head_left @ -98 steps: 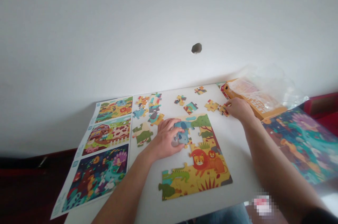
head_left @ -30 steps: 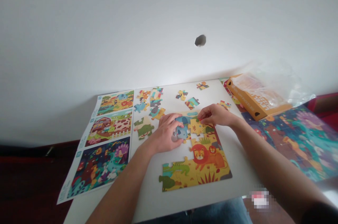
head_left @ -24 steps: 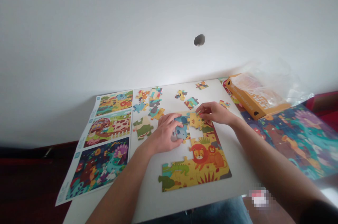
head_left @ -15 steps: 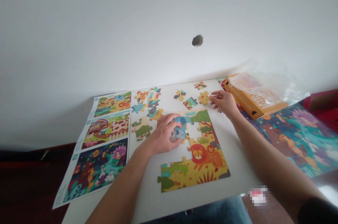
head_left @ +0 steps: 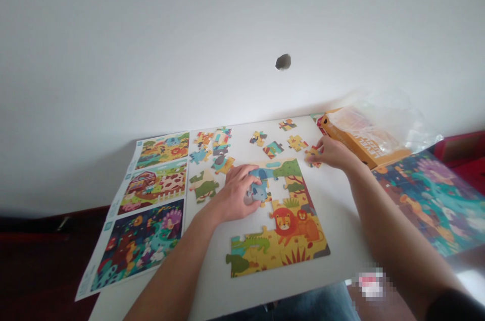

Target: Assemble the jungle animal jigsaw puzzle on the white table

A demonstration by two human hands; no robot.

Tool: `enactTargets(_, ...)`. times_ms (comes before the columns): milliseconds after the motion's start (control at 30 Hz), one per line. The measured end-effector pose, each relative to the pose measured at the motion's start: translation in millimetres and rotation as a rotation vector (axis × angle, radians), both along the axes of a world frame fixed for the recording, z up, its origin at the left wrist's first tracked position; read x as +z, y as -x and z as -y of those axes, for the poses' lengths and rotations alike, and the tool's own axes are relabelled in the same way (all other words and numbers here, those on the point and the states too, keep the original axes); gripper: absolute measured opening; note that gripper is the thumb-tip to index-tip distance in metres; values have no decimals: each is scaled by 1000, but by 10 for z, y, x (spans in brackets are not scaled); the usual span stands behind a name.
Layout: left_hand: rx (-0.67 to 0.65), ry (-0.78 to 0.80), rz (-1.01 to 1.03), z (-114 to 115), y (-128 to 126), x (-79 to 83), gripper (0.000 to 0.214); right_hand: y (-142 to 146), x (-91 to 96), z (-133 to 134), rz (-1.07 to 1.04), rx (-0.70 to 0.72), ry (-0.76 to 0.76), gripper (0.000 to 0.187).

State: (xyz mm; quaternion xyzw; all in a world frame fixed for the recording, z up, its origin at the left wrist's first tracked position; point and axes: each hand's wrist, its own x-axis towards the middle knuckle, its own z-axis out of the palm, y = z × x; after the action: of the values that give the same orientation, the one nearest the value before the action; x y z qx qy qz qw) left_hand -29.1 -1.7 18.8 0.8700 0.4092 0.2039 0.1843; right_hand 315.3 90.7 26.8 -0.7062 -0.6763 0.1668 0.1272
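A partly joined jigsaw puzzle (head_left: 299, 230) with lions, a crocodile and trees lies on the white table. My left hand (head_left: 238, 192) rests at its upper left, fingers curled and thumb bent around a blue elephant puzzle piece (head_left: 259, 192); part of that piece is under the fingers. To the right of the puzzle, my right hand (head_left: 333, 152) pinches the edge of a yellow-orange puzzle piece (head_left: 313, 156) at the tabletop. A yellow loose piece (head_left: 297, 143) lies just left of it, beside a teal and green piece (head_left: 273, 149).
More loose pieces (head_left: 204, 184) lie left of the puzzle and toward the wall. A sheet with three pictures (head_left: 151, 210) covers the table's left side. At right are an orange box (head_left: 352, 139), a clear plastic bag (head_left: 401, 119) and a dark animal-scene puzzle (head_left: 435, 205).
My right hand has moved from beside the yellow loose piece, nearer and to the right, onto the yellow-orange piece. My left hand has stayed in place.
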Motion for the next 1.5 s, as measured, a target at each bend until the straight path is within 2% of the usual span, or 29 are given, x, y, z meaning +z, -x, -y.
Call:
enactTargets(67,1,-3,-2,2,0,-2,34,73,56,12,-257,55,-13,40)
enactTargets(133,2,-4,-3,5,-2,0,34,220,103,62,-550,170,45,36)
enactTargets(233,7,6,-6,11,-7,5,34,547,105,200,-743,345,184,32)
enactTargets(300,12,12,-7,12,-10,6,35,753,66,297,-682,467,211,23)
enactTargets(400,14,12,-6,10,-11,2,35,887,27,373,-442,602,51,16)
enactTargets(500,7,17,-6,7,-9,-3,36,789,69,351,-358,700,-82,19)
enactTargets(633,8,17,0,7,-3,-10,36,604,147,295,-242,802,33,37)
enactTargets(767,9,15,-2,6,0,-20,37,610,125,308,-169,817,80,46)
enactTargets(1500,17,26,-11,10,-21,-19,37,743,82,386,-121,801,11,44)
